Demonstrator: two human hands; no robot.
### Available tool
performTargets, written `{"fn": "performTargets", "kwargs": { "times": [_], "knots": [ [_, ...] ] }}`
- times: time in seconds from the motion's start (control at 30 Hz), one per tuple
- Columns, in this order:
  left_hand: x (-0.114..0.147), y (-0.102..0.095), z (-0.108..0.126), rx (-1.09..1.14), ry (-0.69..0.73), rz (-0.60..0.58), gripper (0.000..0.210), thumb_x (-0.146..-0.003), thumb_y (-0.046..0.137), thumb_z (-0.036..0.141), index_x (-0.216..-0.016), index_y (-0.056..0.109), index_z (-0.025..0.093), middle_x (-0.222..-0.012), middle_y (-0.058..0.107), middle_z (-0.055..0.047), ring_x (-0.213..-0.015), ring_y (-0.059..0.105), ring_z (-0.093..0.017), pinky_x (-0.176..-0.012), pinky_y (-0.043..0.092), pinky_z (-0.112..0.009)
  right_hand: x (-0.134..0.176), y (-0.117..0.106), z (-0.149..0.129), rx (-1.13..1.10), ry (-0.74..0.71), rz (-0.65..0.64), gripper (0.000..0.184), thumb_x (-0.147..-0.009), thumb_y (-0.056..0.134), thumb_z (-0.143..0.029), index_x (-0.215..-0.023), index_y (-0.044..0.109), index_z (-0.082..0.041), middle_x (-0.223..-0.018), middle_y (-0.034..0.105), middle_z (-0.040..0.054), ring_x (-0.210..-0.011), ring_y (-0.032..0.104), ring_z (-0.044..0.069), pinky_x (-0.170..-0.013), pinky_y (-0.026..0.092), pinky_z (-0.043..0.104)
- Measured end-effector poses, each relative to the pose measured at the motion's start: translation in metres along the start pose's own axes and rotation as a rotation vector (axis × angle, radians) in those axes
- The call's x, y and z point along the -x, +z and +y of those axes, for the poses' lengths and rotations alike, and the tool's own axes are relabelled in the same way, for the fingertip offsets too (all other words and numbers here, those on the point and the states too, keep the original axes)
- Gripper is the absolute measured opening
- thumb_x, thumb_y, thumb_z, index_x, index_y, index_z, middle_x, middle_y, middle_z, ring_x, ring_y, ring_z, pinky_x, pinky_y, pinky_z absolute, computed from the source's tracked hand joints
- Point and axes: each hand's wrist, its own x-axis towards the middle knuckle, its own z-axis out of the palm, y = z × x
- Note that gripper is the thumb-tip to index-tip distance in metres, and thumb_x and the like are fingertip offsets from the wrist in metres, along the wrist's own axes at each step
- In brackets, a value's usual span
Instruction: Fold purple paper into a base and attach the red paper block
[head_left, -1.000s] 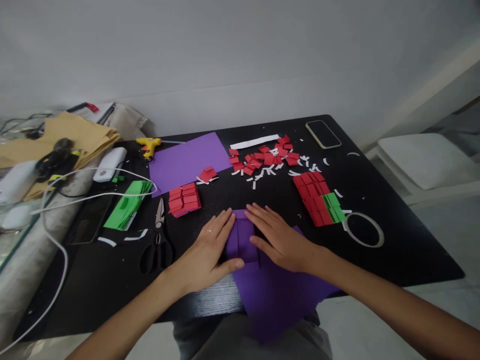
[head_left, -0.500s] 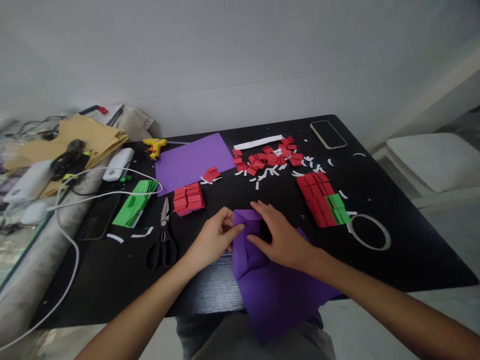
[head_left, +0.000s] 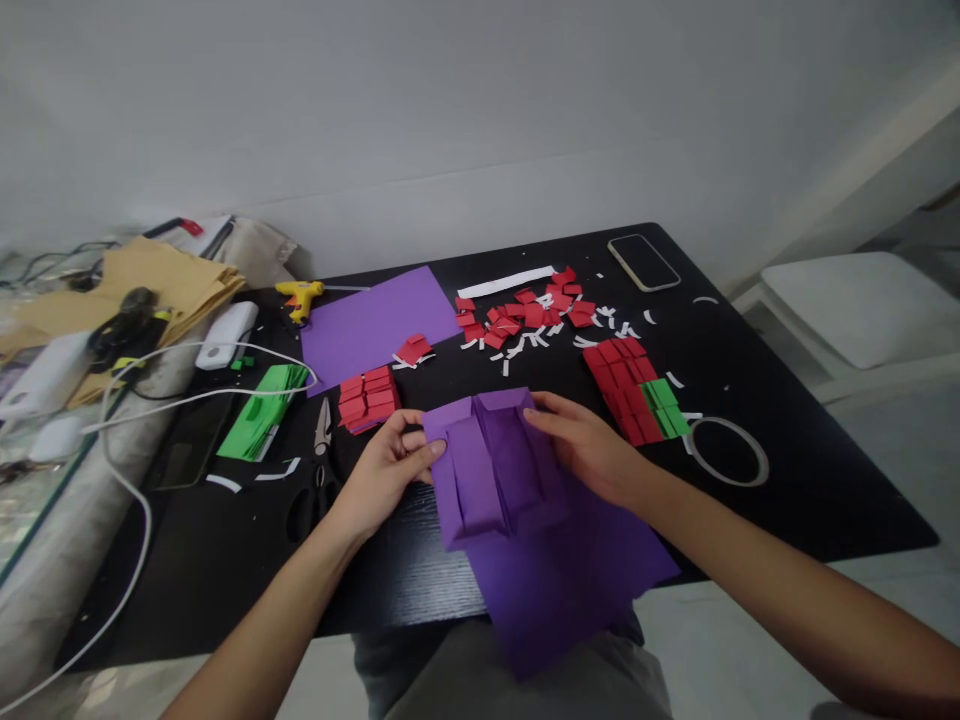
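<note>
A folded purple paper piece with raised flaps is held up between both hands, tilted toward me. My left hand pinches its left edge, thumb in front and fingers behind. My right hand grips its upper right edge, with the thumb side partly hidden behind the paper. Beneath it lies a larger purple sheet that hangs over the table's front edge. Left of my left hand are black-handled scissors and a stack of red folded paper. Beyond my right hand lies a red and green folded paper panel.
A purple sheet lies at the back, beside a yellow glue gun. Red paper squares and white scraps are scattered mid-table. A phone, a tape ring, green strips and a white cable lie around.
The folded purple piece has been opened out and now faces me with its flaps spread. My hands have moved apart to its two sides. The view has shifted slightly.
</note>
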Motion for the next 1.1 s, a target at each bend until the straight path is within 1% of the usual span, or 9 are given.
{"fn": "performTargets", "kwargs": {
  "times": [0.13,0.23,0.3,0.37,0.47,0.6,0.73,0.87,1.1],
  "knots": [
    [-0.004,-0.003,-0.01,-0.198,0.056,0.076,0.063,-0.077,0.086,0.046,-0.122,0.049,0.022,-0.072,0.064,0.008,-0.061,0.064,-0.012,-0.057,0.055,-0.022,-0.005,-0.007,0.007,0.305,-0.108,0.093,0.045,-0.089,0.072,-0.041,-0.131,0.065,-0.025,-0.111,0.075,0.0075,-0.098,0.073,0.025,-0.09,0.06,0.044],
    [-0.002,-0.004,-0.011,-0.535,0.162,0.143,0.056,-0.086,0.076,0.046,-0.131,0.05,0.022,-0.092,0.067,0.001,-0.069,0.068,-0.015,-0.064,0.06,-0.03,-0.004,-0.008,0.013,0.759,-0.39,0.244,0.058,-0.091,0.067,-0.04,-0.145,0.056,-0.021,-0.13,0.068,0.0158,-0.114,0.069,0.031,-0.097,0.059,0.053],
    [0.005,-0.001,-0.009,-0.849,0.295,0.229,0.049,-0.095,0.067,0.043,-0.136,0.053,0.021,-0.118,0.067,-0.009,-0.091,0.072,-0.021,-0.082,0.063,-0.042,0.001,-0.005,0.015,1.029,-0.583,0.257,0.06,-0.097,0.062,-0.04,-0.152,0.052,-0.019,-0.148,0.059,0.02,-0.135,0.059,0.035,-0.111,0.052,0.059],
    [0.016,0.006,-0.009,-1.099,0.449,0.28,0.047,-0.103,0.055,0.041,-0.144,0.053,0.018,-0.141,0.06,-0.018,-0.124,0.066,-0.03,-0.105,0.056,-0.053,0.008,0.0,0.018,1.224,-0.69,0.165,0.062,-0.103,0.056,-0.042,-0.159,0.044,-0.018,-0.162,0.048,0.0196,-0.153,0.042,0.036,-0.125,0.037,0.061],
    [0.031,0.021,-0.019,-1.303,0.59,0.192,0.058,-0.108,0.045,0.042,-0.16,0.038,0.015,-0.166,0.041,-0.022,-0.154,0.041,-0.035,-0.123,0.041,-0.059,0.016,0.008,0.026,1.418,-0.685,-0.024,0.072,-0.107,0.048,-0.045,-0.169,0.024,-0.017,-0.174,0.031,0.0177,-0.163,0.024,0.034,-0.131,0.025,0.063],
    [0.035,0.036,-0.046,-1.449,0.62,0.119,0.071,-0.11,0.039,0.044,-0.169,0.016,0.013,-0.171,0.035,-0.022,-0.161,0.03,-0.034,-0.128,0.033,-0.06,0.014,0.01,0.045,1.542,-0.651,-0.084,0.072,-0.109,0.043,-0.042,-0.17,0.018,-0.014,-0.174,0.025,0.0193,-0.163,0.021,0.034,-0.13,0.024,0.064],
    [0.027,0.04,-0.062,-1.501,0.6,0.132,0.068,-0.11,0.037,0.045,-0.167,0.026,0.009,-0.168,0.039,-0.021,-0.159,0.034,-0.034,-0.129,0.032,-0.059,0.007,0.008,0.057,1.588,-0.635,-0.069,0.068,-0.109,0.044,-0.036,-0.17,0.021,-0.015,-0.173,0.03,0.0191,-0.162,0.024,0.034,-0.13,0.023,0.067],
    [0.024,0.041,-0.063,-1.536,0.576,0.125,0.065,-0.11,0.038,0.045,-0.162,0.036,0.006,-0.168,0.039,-0.021,-0.159,0.033,-0.035,-0.129,0.032,-0.058,0.005,0.007,0.061,1.593,-0.624,-0.052,0.069,-0.107,0.045,-0.032,-0.17,0.022,-0.017,-0.174,0.028,0.017,-0.162,0.024,0.034,-0.131,0.023,0.065],
    [0.025,0.041,-0.062,-1.54,0.575,0.119,0.072,-0.109,0.039,0.053,-0.163,0.036,0.007,-0.169,0.037,-0.022,-0.159,0.032,-0.036,-0.129,0.031,-0.058,0.004,0.007,0.063,1.648,-0.626,-0.056,0.068,-0.108,0.045,-0.034,-0.169,0.024,-0.012,-0.174,0.024,0.0194,-0.163,0.021,0.034,-0.132,0.02,0.064]
  ]
}}
